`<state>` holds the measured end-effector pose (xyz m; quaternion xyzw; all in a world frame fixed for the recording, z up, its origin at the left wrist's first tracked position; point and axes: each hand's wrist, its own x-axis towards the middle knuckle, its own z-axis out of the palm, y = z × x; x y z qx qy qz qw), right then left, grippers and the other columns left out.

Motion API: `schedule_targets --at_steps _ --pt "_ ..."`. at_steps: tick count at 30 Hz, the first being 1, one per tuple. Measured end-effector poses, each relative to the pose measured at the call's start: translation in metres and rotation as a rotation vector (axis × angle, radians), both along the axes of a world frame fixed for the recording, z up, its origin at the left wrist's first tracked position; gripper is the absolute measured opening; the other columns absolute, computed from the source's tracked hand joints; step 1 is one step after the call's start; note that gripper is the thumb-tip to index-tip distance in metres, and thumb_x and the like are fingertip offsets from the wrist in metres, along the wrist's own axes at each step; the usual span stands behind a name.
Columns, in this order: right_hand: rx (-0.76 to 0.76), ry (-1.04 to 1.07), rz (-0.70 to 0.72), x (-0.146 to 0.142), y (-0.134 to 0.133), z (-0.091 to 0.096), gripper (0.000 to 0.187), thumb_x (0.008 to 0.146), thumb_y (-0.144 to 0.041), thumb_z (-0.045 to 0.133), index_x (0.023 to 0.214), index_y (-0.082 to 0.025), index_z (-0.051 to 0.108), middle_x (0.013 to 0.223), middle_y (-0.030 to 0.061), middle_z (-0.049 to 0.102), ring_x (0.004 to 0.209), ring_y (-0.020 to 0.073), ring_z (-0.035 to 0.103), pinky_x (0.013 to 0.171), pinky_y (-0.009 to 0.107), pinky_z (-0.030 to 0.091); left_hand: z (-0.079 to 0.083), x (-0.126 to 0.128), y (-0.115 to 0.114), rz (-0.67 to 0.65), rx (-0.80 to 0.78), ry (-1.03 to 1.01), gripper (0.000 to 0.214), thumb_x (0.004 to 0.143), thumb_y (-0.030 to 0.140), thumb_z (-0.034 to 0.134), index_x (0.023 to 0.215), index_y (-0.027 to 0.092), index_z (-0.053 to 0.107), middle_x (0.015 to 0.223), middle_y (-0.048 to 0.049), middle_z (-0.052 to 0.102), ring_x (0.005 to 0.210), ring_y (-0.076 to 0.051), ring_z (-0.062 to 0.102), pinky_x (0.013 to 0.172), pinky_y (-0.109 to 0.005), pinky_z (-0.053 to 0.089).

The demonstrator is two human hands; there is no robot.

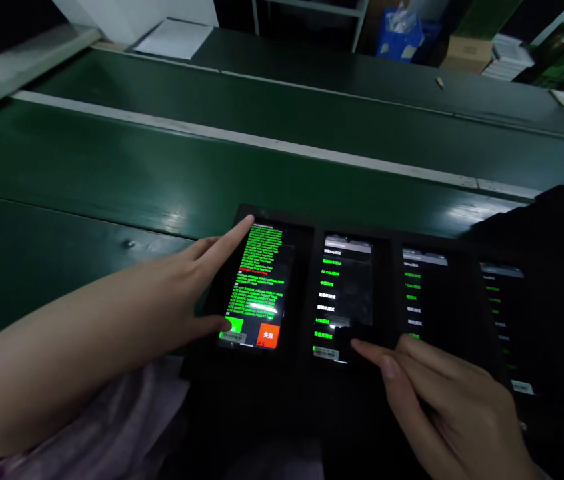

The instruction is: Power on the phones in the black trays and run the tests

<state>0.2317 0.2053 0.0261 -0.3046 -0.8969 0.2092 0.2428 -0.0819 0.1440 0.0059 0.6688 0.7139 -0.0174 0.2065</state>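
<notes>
Several smartphones lie in a row in the cut-outs of a black tray (302, 373), screens lit. The leftmost smartphone (262, 287) shows dense green lines, one red line, and a green and a red button at the bottom. My left hand (182, 293) is spread along its left side, index fingertip at the top edge and thumb over the green button. The second smartphone (345, 293) shows a green and white list. My right hand (452, 393) points its index finger at this screen's lower right, other fingers curled, holding nothing. It partly hides the third smartphone (425, 287).
A fourth smartphone (505, 313) lies at the tray's right. Beyond the tray, a green conveyor belt (212, 167) runs across behind a pale metal strip (272, 143). At the back are a white sheet (175, 39), a blue bin (397, 33) and a cardboard box (467, 53).
</notes>
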Motion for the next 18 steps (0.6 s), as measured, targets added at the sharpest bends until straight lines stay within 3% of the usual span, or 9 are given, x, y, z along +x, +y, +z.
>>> schedule_targets --at_steps 5,9,13,16,18 --pt "-0.043 -0.015 0.015 -0.002 0.004 -0.001 0.04 0.107 -0.015 0.043 0.089 -0.017 0.08 0.057 -0.0041 0.055 0.046 0.0042 0.057 0.045 0.01 0.047 0.0 -0.007 0.0 -0.034 -0.008 -0.004 0.119 0.084 0.045 0.064 0.17 0.029 -0.017 0.175 -0.0095 0.033 0.145 -0.035 0.057 0.106 -0.041 0.058" --pt "-0.108 -0.048 0.052 -0.003 0.003 -0.005 0.045 0.109 -0.015 0.042 0.077 -0.018 0.074 0.059 -0.004 0.056 0.047 0.0036 0.058 0.047 0.01 0.049 -0.001 0.0 0.002 -0.031 -0.018 0.0 0.115 0.084 0.043 0.059 0.17 0.027 -0.015 0.172 -0.0118 0.039 0.135 -0.033 0.065 0.099 -0.038 0.06" --pt "-0.115 -0.118 0.069 0.002 0.002 -0.011 0.042 0.109 -0.015 0.042 0.086 -0.017 0.078 0.064 -0.0029 0.062 0.053 0.0056 0.063 0.051 0.013 0.054 -0.004 -0.007 0.0 -0.073 0.058 -0.038 0.106 0.089 0.05 0.053 0.17 0.034 -0.013 0.174 -0.007 0.035 0.143 -0.032 0.059 0.106 -0.04 0.057" --pt "-0.038 -0.122 0.086 0.003 0.004 -0.01 0.042 0.109 -0.015 0.04 0.1 -0.014 0.081 0.065 -0.0026 0.063 0.053 0.006 0.065 0.05 0.013 0.054 -0.001 -0.014 0.0 -0.02 -0.045 0.001 0.107 0.09 0.05 0.053 0.17 0.032 -0.015 0.166 -0.0096 0.049 0.131 -0.033 0.068 0.099 -0.042 0.06" --pt "0.012 -0.089 0.085 0.002 0.006 -0.006 0.043 0.11 -0.016 0.039 0.102 -0.015 0.082 0.063 -0.0029 0.061 0.051 0.0052 0.063 0.048 0.012 0.052 0.002 -0.013 0.001 -0.01 -0.067 0.003 0.106 0.09 0.046 0.053 0.17 0.03 -0.014 0.165 -0.01 0.05 0.133 -0.031 0.067 0.101 -0.041 0.059"
